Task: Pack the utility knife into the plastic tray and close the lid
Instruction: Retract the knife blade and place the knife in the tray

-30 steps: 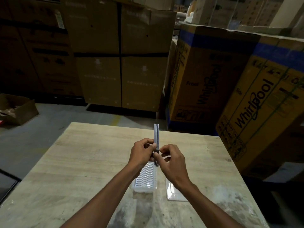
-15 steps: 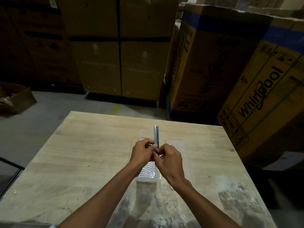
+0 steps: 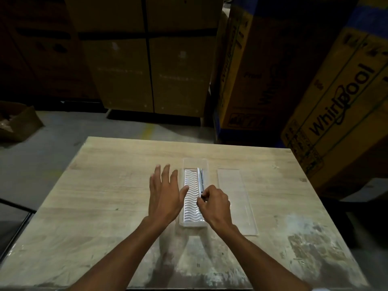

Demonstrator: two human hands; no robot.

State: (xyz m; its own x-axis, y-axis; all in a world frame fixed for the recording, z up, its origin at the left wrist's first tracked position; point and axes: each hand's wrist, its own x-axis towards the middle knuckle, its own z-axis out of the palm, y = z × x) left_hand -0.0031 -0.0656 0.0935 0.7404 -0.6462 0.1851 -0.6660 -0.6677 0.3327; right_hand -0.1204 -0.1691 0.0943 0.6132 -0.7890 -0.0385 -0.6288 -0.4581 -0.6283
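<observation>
A clear plastic tray [image 3: 189,223] with a white wavy-ribbed insert lies lengthwise in the middle of the wooden table [image 3: 105,185]. The slim metal utility knife [image 3: 200,179] lies flat along the tray's right side. My right hand [image 3: 214,203] pinches the knife's near end between thumb and fingers. Just left of the tray, my left hand [image 3: 164,194] hovers with fingers spread, holding nothing, its thumb over the tray's left edge. The flat clear lid [image 3: 237,200] rests on the table to the right of the tray.
Tall cardboard appliance boxes [image 3: 336,97] stand close behind and to the right of the table. More brown cartons [image 3: 147,59] line the back. An open box [image 3: 14,122] sits on the floor at far left. The table's near surface is stained white and grey.
The knife went from upright in both hands down into the tray's right side. My left hand let go and opened beside the tray. The camera tilted downward.
</observation>
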